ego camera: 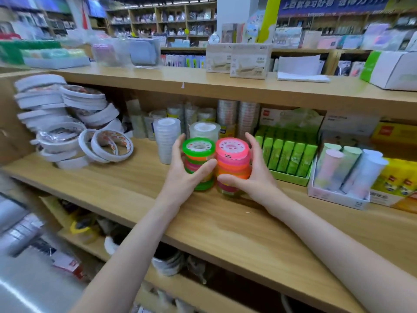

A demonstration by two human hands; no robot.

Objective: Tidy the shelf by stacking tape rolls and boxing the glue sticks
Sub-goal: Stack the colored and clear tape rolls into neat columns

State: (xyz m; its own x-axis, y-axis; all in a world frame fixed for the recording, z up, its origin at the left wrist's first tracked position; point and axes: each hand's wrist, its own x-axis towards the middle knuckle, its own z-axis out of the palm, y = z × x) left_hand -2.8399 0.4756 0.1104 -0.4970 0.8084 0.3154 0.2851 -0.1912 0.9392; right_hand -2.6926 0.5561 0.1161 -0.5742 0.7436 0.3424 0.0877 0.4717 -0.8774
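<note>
Two stacks of coloured tape rolls stand side by side on the wooden shelf (225, 222). My left hand (185, 175) grips the green-topped stack (198, 150), fingers behind it and thumb across the front. My right hand (250, 175) grips the pink-topped stack (232, 150) in the same way. The two stacks touch or nearly touch. Green glue stick packs (288, 157) stand in an open green display box (291, 178) just to the right of my right hand.
White double-sided tape rolls (67, 127) lie in a loose heap at the left. Clear tape stacks (167, 141) stand behind the coloured ones. A white box of pastel tubes (347, 168) and yellow boxes (397, 177) fill the right end. An upper shelf hangs overhead.
</note>
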